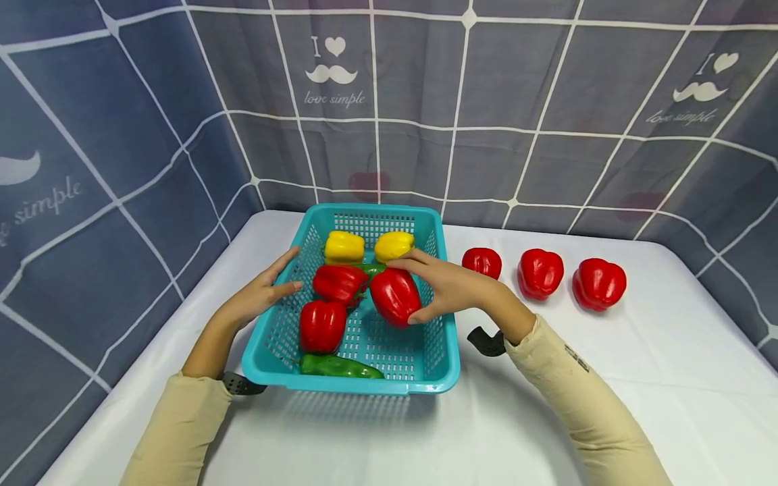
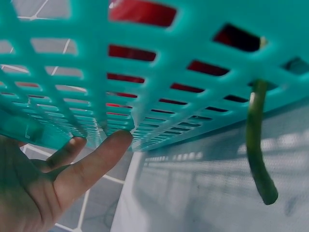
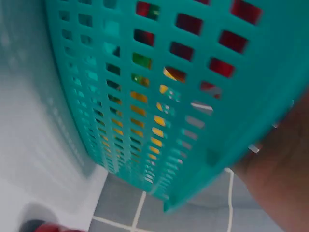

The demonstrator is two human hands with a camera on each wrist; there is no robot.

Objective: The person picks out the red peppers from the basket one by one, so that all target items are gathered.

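The right hand [image 1: 452, 287] is reaching over the right wall of the teal basket [image 1: 439, 351] and gripping a red pepper [image 1: 395, 297], fingers curled over its top and thumb under its lower side. The pepper is sitting tilted inside the basket, toward the right wall, near mid-depth.

The left hand [image 1: 261, 293] is resting against the basket's left rim with fingers straight and relaxed, gripping nothing. In the left wrist view the fingertips [image 2: 116, 140] are touching the mesh wall from outside.

Also lying in the basket: two more red peppers [image 1: 339, 282] [image 1: 321, 327], two yellow peppers [image 1: 344, 247] [image 1: 393, 245] at the far end, and a long green pepper [image 1: 340, 366] along the near wall. A green stem is poking through the mesh in the left wrist view.

The basket is standing on the white surface [image 1: 638, 378]. Three red peppers [image 1: 482, 262] [image 1: 539, 273] [image 1: 598, 283] are sitting in a row on the surface to the basket's right, apart from each other.

The right wrist view is blurred, showing only the mesh wall.
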